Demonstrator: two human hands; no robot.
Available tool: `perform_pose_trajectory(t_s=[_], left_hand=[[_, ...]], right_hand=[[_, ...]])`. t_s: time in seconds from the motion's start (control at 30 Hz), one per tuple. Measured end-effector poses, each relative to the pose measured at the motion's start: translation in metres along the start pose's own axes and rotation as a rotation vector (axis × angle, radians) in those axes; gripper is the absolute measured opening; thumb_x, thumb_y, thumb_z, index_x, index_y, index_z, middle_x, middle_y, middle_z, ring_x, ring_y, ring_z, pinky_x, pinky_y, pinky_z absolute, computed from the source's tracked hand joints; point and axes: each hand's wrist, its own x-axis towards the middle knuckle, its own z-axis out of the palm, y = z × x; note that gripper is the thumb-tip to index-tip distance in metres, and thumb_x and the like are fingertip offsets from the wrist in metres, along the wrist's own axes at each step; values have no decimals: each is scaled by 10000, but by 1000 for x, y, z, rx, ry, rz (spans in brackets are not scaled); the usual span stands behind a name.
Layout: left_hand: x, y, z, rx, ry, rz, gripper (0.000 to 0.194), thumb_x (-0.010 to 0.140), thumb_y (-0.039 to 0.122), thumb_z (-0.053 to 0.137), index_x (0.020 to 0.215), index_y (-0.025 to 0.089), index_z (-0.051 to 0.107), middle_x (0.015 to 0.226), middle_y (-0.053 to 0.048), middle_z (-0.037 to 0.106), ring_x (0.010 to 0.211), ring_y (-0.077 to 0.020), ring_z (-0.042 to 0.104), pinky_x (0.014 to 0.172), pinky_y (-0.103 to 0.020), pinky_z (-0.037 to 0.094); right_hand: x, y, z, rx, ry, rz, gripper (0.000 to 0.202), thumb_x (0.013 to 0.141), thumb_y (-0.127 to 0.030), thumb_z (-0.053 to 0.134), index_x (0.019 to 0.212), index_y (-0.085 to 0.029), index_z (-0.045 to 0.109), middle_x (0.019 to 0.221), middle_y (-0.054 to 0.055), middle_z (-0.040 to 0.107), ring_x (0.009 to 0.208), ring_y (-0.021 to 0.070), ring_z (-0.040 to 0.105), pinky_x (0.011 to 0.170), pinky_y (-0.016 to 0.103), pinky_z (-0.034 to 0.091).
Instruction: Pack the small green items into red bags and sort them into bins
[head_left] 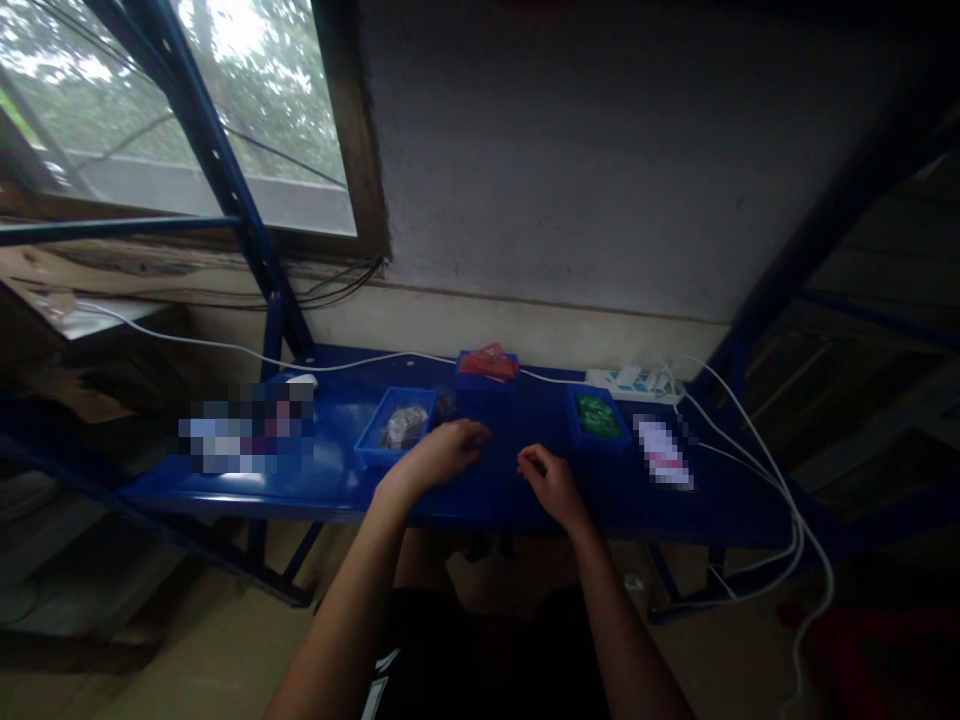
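My left hand (452, 446) is over the blue bench top (499, 500), just right of a blue bin (365, 448) that holds clear plastic packets (405, 426). Its fingers are curled inward and a little blurred; what they hold, if anything, does not show. A short gap away, my right hand (553, 484) is above the bench with thumb and fingertips drawn together. Anything between them is too small or dark to make out. To its right stands a blue bin (576, 440) with green packets (598, 415). Behind both hands, a blue bin (486, 382) contains red plastic packets (489, 362).
A white power strip (634, 385) lies at the back right, with white cables (780, 485) trailing off the bench. Pixelated items lie at the far left and right. Blue metal uprights (217, 160) frame both sides, and a wall (555, 170) closes the back.
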Motion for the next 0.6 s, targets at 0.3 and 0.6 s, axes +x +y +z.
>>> perform_pose_trajectory(t_s=[0.3,0.6], left_hand=[[49,-14,26,-12,21,-60,335,782,137,553,1103,164,644,1063,-105,681,999,-224,629,865,-280,468],[54,-3,38,407,194,-481,354,884,88,325,1122,64,587,1172,-251,559,1150,-333,517,863,-399,472]], right_hand=[[0,-2,-1,-19,13,-8,167,843,-341,489,788,-219,589,700,21,675,641,171,634,617,269,476],[0,0,0,-23,3,-20,192,843,-363,480,787,-212,585,679,19,663,629,167,628,598,258,458]])
